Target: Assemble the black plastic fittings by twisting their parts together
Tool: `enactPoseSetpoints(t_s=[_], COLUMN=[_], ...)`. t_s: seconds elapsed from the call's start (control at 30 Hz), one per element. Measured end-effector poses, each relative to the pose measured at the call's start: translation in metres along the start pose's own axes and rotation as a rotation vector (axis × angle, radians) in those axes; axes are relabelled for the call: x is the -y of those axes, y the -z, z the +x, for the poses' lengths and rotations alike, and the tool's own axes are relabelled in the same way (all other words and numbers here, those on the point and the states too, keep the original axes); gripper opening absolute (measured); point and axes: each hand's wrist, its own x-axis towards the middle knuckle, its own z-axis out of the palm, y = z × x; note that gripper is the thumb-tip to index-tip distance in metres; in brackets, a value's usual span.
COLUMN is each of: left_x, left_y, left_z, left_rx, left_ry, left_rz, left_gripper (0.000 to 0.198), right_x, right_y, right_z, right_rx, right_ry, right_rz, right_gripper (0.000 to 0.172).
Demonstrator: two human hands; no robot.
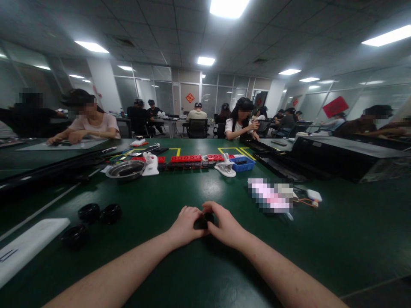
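Observation:
Both my hands meet at the middle of the green table (205,273). My left hand (185,226) and my right hand (224,224) are curled round a small black round object (204,220) held between them, fingers closed on it. Most of that object is hidden by my fingers. To my left lie three black round parts: two side by side (100,212) and one nearer (74,235).
A white board (25,244) lies at the left edge. Farther back are a metal bowl (126,170), white clamps (225,167), red strips (186,158), a blue tray (243,164) and a black case (334,156). Other people sit at surrounding tables.

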Motion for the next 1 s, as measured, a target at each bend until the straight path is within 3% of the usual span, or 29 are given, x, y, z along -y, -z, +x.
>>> enactPoseSetpoints(t_s=[0.07,0.27,0.4,0.53,0.8,0.9,1.0], left_x=[0.0009,0.0011,0.0019,0.0021,-0.0035,-0.0046,-0.0047], left_y=[-0.0003,0.0005,-0.0009,-0.0006,0.0043,0.0052,0.0056], left_z=[-0.0001,-0.0002,0.0002,0.0004,-0.0007,-0.0006,-0.0004], left_rx=[-0.003,0.012,0.011,0.006,0.023,0.028,0.036], left_ry=[0.002,-0.007,-0.003,0.004,0.009,0.013,0.023], left_rz=[0.006,0.016,0.007,-0.003,0.002,-0.007,-0.004], left_gripper=[0.035,0.033,0.032,0.041,0.030,0.030,0.034], right_x=[0.0017,0.0009,-0.0003,0.0006,-0.0032,-0.0030,-0.0008], right_y=[0.0018,0.0008,0.0012,0.0034,-0.0035,-0.0032,-0.0010], right_z=[-0.0011,0.0024,0.0027,-0.0004,0.0021,0.0014,-0.0004], right_rx=[0.009,-0.103,-0.030,0.042,-0.095,-0.039,0.010], right_ry=[0.006,-0.114,-0.099,0.007,-0.145,-0.102,-0.029], right_rz=[0.013,-0.112,-0.052,0.043,-0.091,-0.029,0.018], right_gripper=[0.052,0.043,0.040,0.052,0.046,0.043,0.051])
